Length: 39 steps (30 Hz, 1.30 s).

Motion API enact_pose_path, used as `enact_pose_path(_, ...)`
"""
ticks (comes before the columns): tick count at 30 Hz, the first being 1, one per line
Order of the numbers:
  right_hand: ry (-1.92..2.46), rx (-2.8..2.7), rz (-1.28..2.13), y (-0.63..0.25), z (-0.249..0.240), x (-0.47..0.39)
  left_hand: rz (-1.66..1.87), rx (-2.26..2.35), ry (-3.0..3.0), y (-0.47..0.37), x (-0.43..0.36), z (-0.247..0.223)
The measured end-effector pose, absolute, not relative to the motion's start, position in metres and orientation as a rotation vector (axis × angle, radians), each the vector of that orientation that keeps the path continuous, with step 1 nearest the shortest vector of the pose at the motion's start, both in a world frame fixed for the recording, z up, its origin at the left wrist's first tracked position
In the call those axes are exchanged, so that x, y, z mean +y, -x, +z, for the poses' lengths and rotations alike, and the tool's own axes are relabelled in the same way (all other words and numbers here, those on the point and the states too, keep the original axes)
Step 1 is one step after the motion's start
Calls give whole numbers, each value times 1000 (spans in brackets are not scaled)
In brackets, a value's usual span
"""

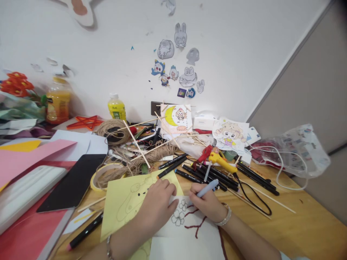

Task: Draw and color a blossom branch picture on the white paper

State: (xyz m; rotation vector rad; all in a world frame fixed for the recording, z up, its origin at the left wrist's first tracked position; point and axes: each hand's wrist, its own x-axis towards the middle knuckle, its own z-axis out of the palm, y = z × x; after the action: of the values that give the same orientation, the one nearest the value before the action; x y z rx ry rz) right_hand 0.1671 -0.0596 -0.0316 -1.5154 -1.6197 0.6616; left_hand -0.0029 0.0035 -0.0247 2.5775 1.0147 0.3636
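My right hand [204, 202] is closed around a pale blue pen [208, 187] over the upper part of a white sheet [173, 249]. Black-outlined flowers [179, 213] and dark red branch lines [197, 227] are drawn on that sheet. The pen's tip is hidden behind my fingers. Resting on the papers, my left hand [158, 200] lies at the white sheet's left side, thumb apart from the bent fingers, with nothing held. Beneath it is a yellow sheet [114, 202] bearing a pencil-like outline of a figure.
Several black markers [187, 177] and a yellow glue gun [222, 160] lie beyond my hands. Left of the yellow sheet are a roll of tape [94, 180], a dark tablet [73, 184] and a black marker [85, 231]. Twine [115, 130] and thin sticks [135, 142] clutter the back.
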Motion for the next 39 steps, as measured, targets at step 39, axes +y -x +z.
enact_pose_path(39,1462,-1703,657,-166,-32,-61,381,1003,-2586,4,3,-26)
